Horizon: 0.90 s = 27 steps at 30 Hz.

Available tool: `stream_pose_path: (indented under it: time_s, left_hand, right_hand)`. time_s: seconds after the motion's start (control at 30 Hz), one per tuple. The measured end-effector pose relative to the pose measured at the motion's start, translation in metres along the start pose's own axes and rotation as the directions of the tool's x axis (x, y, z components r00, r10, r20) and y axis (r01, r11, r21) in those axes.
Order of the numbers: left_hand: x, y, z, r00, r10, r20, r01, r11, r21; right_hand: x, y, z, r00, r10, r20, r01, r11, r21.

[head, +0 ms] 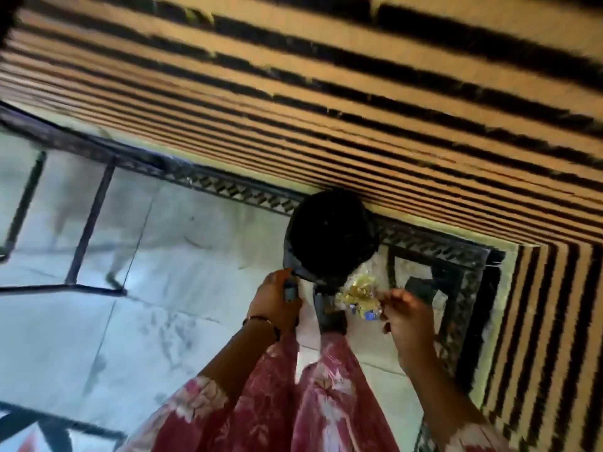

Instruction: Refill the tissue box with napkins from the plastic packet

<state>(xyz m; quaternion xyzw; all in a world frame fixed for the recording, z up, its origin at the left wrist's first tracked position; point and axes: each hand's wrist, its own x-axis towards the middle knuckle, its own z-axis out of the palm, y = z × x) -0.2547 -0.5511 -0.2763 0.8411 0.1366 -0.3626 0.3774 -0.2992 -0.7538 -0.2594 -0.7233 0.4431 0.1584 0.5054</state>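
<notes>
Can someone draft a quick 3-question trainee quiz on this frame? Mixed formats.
1. True or false: the left hand grips the edge of the black bin bag.
2. Multiple choice: what does the right hand hold in its fingers? A) a white tissue box B) a crumpled clear plastic wrapper with gold and blue print C) a metal spoon
3. Fill in: the bin stands on the pale tiled floor against a wall of orange and ____ stripes.

Key: 1 true; 2 B, the plastic wrapper held beside the bag's opening; 3 black, the striped wall.
</notes>
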Motion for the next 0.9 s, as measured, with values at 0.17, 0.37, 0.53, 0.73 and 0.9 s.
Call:
stream_pose_path:
  time_s: [0.17,0.37,0.53,0.73,0.9]
  left_hand:
    - [0.092,-0.032,0.047,0.999,-0.043,0.009,0.043,0.999,0.01]
    - [0.165,-0.08,0.091,0.999,-0.05,-0.002,0.05,0.996,0.081]
    - [0.196,-0.099,0.101,0.998,-0.041,0.043,0.034,0.99,0.134]
    - [0.191,-0.09,0.09,0.993,-0.088,0.084,0.083,0.995,0.064]
    - [0.158,-0.076,0.058,0.989,-0.122,0.087,0.121,0.992,0.02]
  right_hand:
    - [0.12,0.021,0.069,0.993,-0.112,0.049,0.119,0.973,-0.197]
    - [0.238,0.062,0.161,0.979,-0.09,0.181,0.159,0.896,-0.414]
    - [0.283,0.08,0.209,0.97,-0.144,0.198,0.24,0.716,-0.656]
    - [0.268,0.088,0.217,0.94,-0.03,0.34,0.278,0.643,-0.713]
    - [0.205,0.071,0.168,0.924,0.115,0.365,0.06,0.898,-0.435]
